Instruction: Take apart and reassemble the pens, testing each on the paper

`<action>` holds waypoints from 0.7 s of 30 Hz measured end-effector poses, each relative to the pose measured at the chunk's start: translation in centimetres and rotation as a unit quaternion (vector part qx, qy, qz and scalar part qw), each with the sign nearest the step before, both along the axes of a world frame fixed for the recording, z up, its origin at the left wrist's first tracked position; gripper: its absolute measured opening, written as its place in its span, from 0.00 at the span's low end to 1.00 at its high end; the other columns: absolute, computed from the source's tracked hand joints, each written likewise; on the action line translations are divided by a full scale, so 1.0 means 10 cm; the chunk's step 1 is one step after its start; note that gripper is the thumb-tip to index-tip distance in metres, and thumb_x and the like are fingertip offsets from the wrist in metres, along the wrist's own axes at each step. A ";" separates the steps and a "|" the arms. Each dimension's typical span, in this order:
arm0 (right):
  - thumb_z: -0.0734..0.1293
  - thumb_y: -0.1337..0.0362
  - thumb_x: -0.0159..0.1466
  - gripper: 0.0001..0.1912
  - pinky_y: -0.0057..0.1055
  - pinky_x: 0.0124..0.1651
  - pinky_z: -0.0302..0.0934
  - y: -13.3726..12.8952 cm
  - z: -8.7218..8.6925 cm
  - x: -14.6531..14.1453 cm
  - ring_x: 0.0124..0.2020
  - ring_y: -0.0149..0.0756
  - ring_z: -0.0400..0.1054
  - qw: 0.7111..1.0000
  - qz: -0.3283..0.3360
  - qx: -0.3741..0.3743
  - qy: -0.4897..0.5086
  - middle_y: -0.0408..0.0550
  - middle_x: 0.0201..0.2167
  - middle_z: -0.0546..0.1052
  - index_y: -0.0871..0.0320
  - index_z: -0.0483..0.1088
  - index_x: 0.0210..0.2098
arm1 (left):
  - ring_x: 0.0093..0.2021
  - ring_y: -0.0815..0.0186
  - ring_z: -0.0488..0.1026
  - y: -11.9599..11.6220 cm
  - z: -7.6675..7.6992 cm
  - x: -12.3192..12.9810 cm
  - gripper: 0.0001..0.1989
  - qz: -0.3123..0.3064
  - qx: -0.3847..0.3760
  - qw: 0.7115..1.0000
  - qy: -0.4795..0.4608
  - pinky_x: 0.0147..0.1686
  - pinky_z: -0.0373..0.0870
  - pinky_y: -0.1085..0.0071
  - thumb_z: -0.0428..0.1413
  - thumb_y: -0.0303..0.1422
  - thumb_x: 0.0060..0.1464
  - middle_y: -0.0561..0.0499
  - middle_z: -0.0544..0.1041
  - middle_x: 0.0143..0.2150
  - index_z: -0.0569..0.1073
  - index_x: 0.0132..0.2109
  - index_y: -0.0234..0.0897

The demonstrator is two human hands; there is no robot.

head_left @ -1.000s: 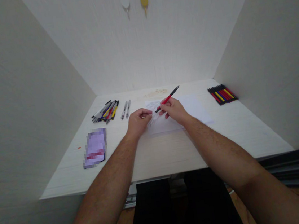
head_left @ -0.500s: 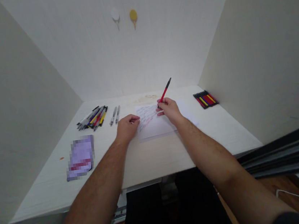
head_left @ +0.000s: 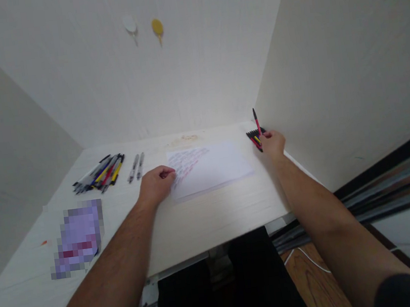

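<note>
At the right, my right hand point(head_left: 273, 144) is closed on a red pen point(head_left: 259, 126) with a black end, held upright over a row of pens point(head_left: 254, 140). That row has black ends with red and yellow bodies, and my hand hides much of it. My left hand point(head_left: 158, 183) is curled, thumb and fingertips at the left edge of the white paper point(head_left: 214, 167). Slanting rows of dark and red handwriting cover the upper left of the sheet.
Left of the paper lie two clear pens point(head_left: 136, 167) and a pile of mixed pens point(head_left: 101, 174). A blurred-out purple item point(head_left: 78, 234) lies nearer me. White point(head_left: 130, 24) and yellow point(head_left: 157, 27) hooks hang on the back wall. A side wall point(head_left: 349, 81) stands close on the right.
My right hand has moved from the paper to the pen row at the right, carrying the red pen. My left hand stays at the paper's left edge. The view has turned right.
</note>
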State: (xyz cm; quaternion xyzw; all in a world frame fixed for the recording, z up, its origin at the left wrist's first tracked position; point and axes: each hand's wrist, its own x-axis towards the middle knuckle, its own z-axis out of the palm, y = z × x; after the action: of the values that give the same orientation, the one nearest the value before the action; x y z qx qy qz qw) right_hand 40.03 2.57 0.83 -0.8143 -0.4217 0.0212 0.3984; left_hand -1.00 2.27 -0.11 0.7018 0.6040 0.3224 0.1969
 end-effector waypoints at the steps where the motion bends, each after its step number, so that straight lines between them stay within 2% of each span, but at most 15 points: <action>1: 0.62 0.65 0.62 0.12 0.31 0.41 0.64 -0.05 -0.02 0.13 0.37 0.38 0.71 1.000 -0.022 0.009 -0.011 0.56 0.37 0.78 0.64 0.74 0.40 | 0.33 0.62 0.75 0.00 0.00 0.00 0.13 0.003 -0.002 1.000 0.002 0.38 0.69 0.66 0.57 0.39 0.48 0.49 0.80 0.33 0.80 0.39 0.39; 3: 0.63 0.66 0.61 0.11 0.33 0.40 0.61 -0.12 -0.04 0.34 0.36 0.40 0.70 0.997 -0.053 -0.002 -0.056 0.57 0.35 0.79 0.64 0.76 0.37 | 0.33 0.61 0.75 0.01 0.00 0.01 0.13 0.012 -0.008 1.000 0.007 0.38 0.69 0.66 0.57 0.40 0.48 0.49 0.80 0.33 0.80 0.38 0.40; 7: 0.64 0.67 0.60 0.13 0.35 0.39 0.59 -0.16 -0.05 0.56 0.35 0.42 0.69 0.987 -0.062 -0.068 -0.128 0.61 0.36 0.79 0.64 0.77 0.39 | 0.34 0.59 0.75 0.02 0.00 0.02 0.13 0.018 -0.018 1.000 0.010 0.38 0.69 0.66 0.57 0.40 0.47 0.49 0.80 0.32 0.80 0.38 0.41; 13: 0.62 0.66 0.60 0.15 0.36 0.40 0.64 -0.11 -0.04 0.57 0.38 0.45 0.72 0.967 -0.065 -0.166 -0.183 0.60 0.37 0.79 0.63 0.79 0.41 | 0.34 0.59 0.74 0.03 -0.01 0.01 0.14 0.015 -0.019 1.000 0.007 0.37 0.69 0.66 0.57 0.42 0.47 0.49 0.80 0.32 0.80 0.38 0.40; 17: 0.61 0.66 0.61 0.17 0.39 0.42 0.65 -0.11 -0.03 0.53 0.40 0.48 0.73 0.959 -0.052 -0.187 -0.206 0.61 0.39 0.79 0.64 0.78 0.43 | 0.33 0.60 0.74 0.02 0.00 0.02 0.14 0.015 -0.021 1.000 0.006 0.36 0.69 0.66 0.57 0.42 0.47 0.49 0.80 0.31 0.80 0.37 0.40; 21: 0.61 0.68 0.62 0.17 0.40 0.42 0.66 -0.09 -0.01 0.51 0.40 0.48 0.74 0.955 -0.066 -0.201 -0.209 0.63 0.40 0.79 0.65 0.78 0.44 | 0.33 0.62 0.74 0.02 0.02 0.02 0.14 0.015 -0.020 1.000 0.013 0.36 0.69 0.67 0.57 0.42 0.47 0.50 0.79 0.32 0.80 0.38 0.40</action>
State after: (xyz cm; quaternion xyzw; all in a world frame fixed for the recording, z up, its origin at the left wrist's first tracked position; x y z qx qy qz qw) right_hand 45.15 1.64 0.69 -0.8898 -0.4278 -0.0912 0.1300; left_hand -0.81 2.43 0.05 0.6930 0.6229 0.3042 0.1982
